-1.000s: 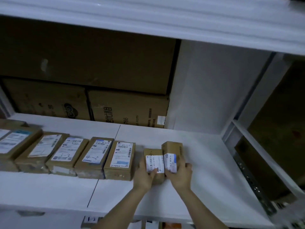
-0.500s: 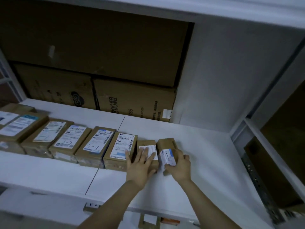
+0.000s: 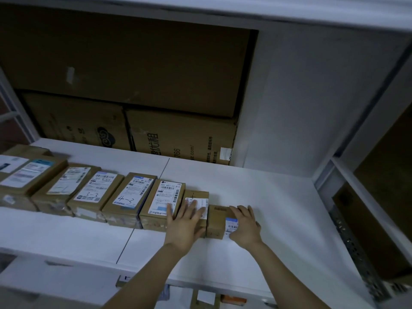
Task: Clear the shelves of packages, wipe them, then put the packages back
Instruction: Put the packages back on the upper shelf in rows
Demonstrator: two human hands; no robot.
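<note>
A row of several brown cardboard packages with white labels lies on the white shelf (image 3: 256,197), running from the far left to the middle. My left hand (image 3: 186,221) lies flat with spread fingers on a small labelled package (image 3: 197,197) and the larger package (image 3: 165,197) beside it. At the row's right end sits the smallest package (image 3: 217,221), tight against its neighbour. My right hand (image 3: 245,226) grips this smallest package from its right side, fingers curled over its top edge.
Large cardboard boxes (image 3: 178,139) stand behind the shelf's back edge. The upper shelf (image 3: 245,12) hangs overhead. A metal upright (image 3: 347,228) borders the shelf on the right. More items show below the shelf's front edge (image 3: 207,297).
The two small packages were set down and pushed left against the row. My left hand went from holding one to lying flat on top. The view shifted downward.
</note>
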